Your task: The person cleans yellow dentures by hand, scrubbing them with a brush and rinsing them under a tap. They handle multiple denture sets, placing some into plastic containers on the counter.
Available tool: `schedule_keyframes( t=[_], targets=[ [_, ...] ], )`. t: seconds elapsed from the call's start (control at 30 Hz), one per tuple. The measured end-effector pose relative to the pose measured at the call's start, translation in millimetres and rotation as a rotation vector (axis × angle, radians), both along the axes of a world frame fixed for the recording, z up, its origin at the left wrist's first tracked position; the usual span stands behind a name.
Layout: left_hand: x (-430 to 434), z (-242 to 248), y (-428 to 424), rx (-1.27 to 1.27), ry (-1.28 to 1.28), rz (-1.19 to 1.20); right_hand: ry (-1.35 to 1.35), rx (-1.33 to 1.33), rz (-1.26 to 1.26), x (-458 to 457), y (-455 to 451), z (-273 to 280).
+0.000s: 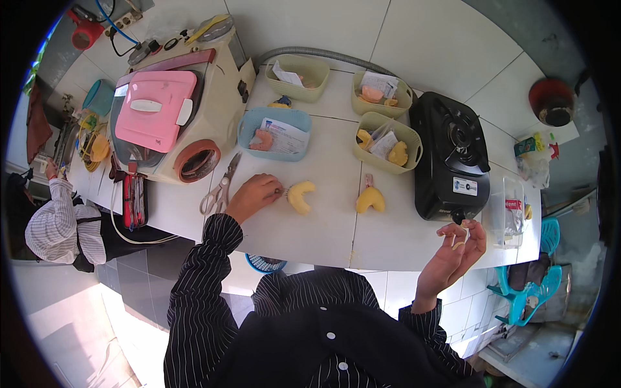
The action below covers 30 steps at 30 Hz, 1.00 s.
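My left hand [259, 193] rests on the white tiled worktop, its fingertips close to a horseshoe-shaped yellow dental cast [299, 199]. Something small and dark shows at those fingertips; whether it is gripped is unclear. A second yellow dental cast [371, 200] lies further right, with a small pinkish piece [369, 181] behind it. My right hand [451, 254] is raised at the front of a black gas stove [449, 160], fingers bent and partly spread. Its fingertips overlap the stove knob [458, 216] in view; contact cannot be told. A small yellowish bit [457, 246] shows among its fingers.
Scissors [218, 190] lie left of my left hand, beside a cream box machine with a pink lid [157, 109]. Behind the casts stand a blue basket [247, 145] and several green baskets [318, 92] holding casts and papers. A clear container [497, 213] stands right. Another person [65, 225] works far left.
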<state>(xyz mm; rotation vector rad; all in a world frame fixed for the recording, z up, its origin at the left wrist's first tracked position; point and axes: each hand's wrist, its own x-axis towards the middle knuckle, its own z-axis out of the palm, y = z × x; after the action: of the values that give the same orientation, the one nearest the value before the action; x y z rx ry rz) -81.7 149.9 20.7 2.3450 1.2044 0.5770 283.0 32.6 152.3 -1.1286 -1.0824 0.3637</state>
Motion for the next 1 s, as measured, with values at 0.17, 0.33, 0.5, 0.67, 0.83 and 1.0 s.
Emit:
schedule_keyframes(
  t=[0.17,0.33,0.5,0.67,0.83,1.0],
  targets=[
    [-19.5,-3.4,-1.9,0.028,0.063,0.075,-0.003,0.007,0.003,2.7,-1.2,-0.6],
    [-42.5,5.6,1.2,0.079,0.145,0.123,0.011,0.020,0.002,3.3,-0.7,2.0],
    [-53.2,9.1,5.6,0.077,0.124,0.116,0.021,0.019,0.000,9.2,-1.9,3.7],
    [-59.3,12.8,7.5,0.003,0.128,0.158,0.042,-0.019,-0.067,18.0,-16.1,5.6],
    [-62.9,14.5,15.0,-0.045,0.161,0.185,0.049,-0.019,-0.126,34.1,-39.9,0.6],
    [-60.8,4.1,3.6,0.002,0.096,0.249,0.065,0.029,-0.141,36.9,-65.9,2.1]
  ],
)
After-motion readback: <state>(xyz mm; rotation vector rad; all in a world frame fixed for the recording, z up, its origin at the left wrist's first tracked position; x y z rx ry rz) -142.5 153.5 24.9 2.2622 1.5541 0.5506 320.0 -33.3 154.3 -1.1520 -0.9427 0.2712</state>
